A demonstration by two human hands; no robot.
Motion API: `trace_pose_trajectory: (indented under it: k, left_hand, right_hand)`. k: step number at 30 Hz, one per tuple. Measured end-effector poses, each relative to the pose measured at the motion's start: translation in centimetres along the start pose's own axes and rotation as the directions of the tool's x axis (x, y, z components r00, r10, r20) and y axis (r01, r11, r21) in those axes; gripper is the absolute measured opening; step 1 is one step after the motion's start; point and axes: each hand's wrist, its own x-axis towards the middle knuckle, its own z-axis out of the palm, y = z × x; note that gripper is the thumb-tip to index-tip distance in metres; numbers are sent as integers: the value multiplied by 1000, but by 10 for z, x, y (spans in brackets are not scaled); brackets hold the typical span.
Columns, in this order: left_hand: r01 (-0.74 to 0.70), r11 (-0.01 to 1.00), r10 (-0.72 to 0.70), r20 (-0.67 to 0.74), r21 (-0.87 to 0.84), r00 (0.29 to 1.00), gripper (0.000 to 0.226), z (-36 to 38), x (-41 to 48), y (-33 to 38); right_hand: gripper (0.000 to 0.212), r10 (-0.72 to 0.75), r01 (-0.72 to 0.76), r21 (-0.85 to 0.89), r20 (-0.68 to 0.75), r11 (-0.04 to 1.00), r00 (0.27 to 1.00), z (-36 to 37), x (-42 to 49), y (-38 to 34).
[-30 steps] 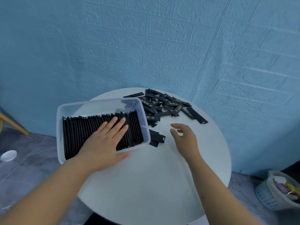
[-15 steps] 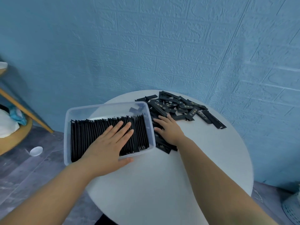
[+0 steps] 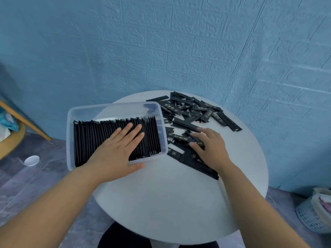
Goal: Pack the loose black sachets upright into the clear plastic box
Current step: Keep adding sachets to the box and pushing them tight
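White round table point(image 3: 170, 203) is seen nearest, its near half bare. Left hand point(image 3: 114, 151) is laid flat, fingers straight, on the row of packed black sachets point(image 3: 89, 140) stood upright in the clear rectangular plastic box point(image 3: 70, 136). The thumb is kept outside the box's near wall, on the table, and nothing is gripped. The box is set at the table's left side and partly overhangs the edge. The row is stood along the near wall, and bare box floor is visible behind it.

Right hand point(image 3: 209, 147) is placed palm-down just right of the box, fingers spread and nearly straight, pressed on the loose black sachets point(image 3: 188, 108). No sachet is seen pinched. These gold-printed sachets are scattered flat from under that hand to the table's far right, and some appear to touch the box's right wall.

Off the table, a small white disc point(image 3: 31, 160) is seen on the grey floor point(image 3: 26, 185) at left, and a pale lattice basket point(image 3: 311, 217) at right. Blue brick-embossed wall point(image 3: 179, 42) is seen farthest back.
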Motion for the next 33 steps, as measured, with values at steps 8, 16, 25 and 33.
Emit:
trace_pose_trajectory:
  k: [8,16,25,33]
  left_hand:
    - [7,997,-7,2,-81,1000,91,-7,0,5]
    - [12,996,-7,60,-90,998,96,-14,4,9]
    - [-35,996,44,113,-78,993,80,-23,11,30]
    - [-57,992,64,57,-111,996,89,-20,9,39]
  right_hand:
    - [61,57,5,-149,406,989,912,16,54,-22]
    - [48,-37,78,-95,371,992,928,5,7,-4]
    - [97,-19,57,-82,399,995,917,-26,-50,-3]
    - [53,109,-114,6,244,993,964,-27,-79,2]
